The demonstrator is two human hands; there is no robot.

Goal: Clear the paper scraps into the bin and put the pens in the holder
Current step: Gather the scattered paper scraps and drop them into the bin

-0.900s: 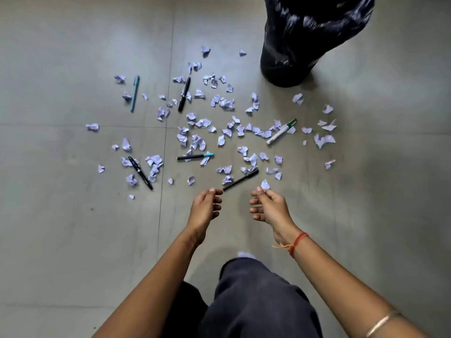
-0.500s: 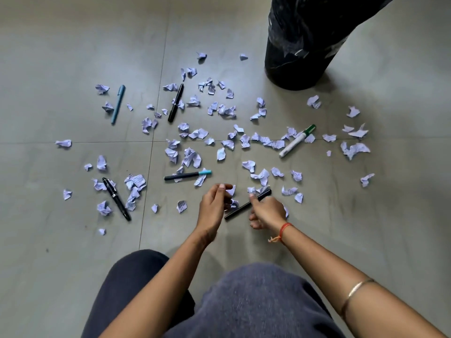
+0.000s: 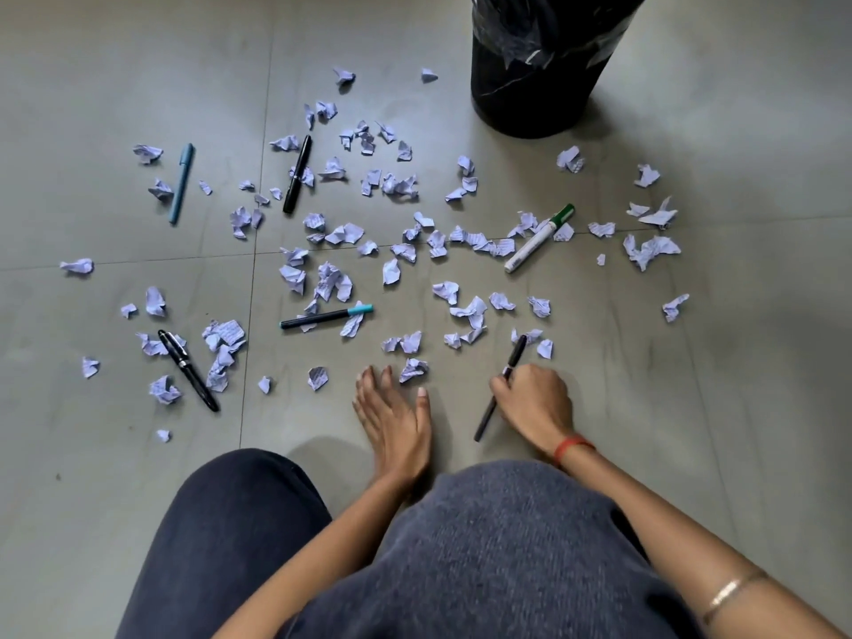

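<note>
Right hand [image 3: 535, 403] grips dark pen [image 3: 505, 382] — left hand [image 3: 392, 412] flat, fingers straight.

Nothing legible anywhere: no brand, number or sign to be made out. Ruled lines and faint scribbled marks on the paper scraps [image 3: 228, 332] strewn across the middle of the frame, too small and crumpled to read. Some dark print along the white barrel of the green-capped marker [image 3: 537, 239], right of centre, blurred beyond reading. No readable label on the black bin [image 3: 530, 94] at the upper right, only pale creases and glints on its liner.
</note>
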